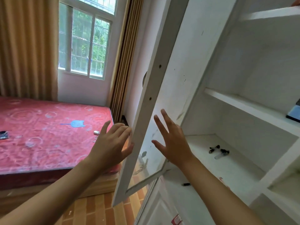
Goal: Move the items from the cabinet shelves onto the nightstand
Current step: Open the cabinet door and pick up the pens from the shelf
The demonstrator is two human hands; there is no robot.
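Note:
A white cabinet (253, 109) fills the right side, and its glass-panelled door (146, 111) stands open. My left hand (112, 143) rests its fingers on the door's outer edge. My right hand (172, 142) is spread flat against the inside of the door, holding nothing. On the lower shelf lie small black clips and a clear tube (219, 151). A dark flat box with a light-blue face (294, 112) sits at the right end of the shelf above. A small black item (186, 184) lies on a shelf further down. No nightstand is visible.
A bed with a red patterned cover (48, 135) lies to the left, with a blue cat-shaped swatter (76, 123), a small white charger (96, 132) and a dark object (3, 134) on it. Behind it are a window (84, 43) and tan curtains. The floor is orange brick tile (100, 207).

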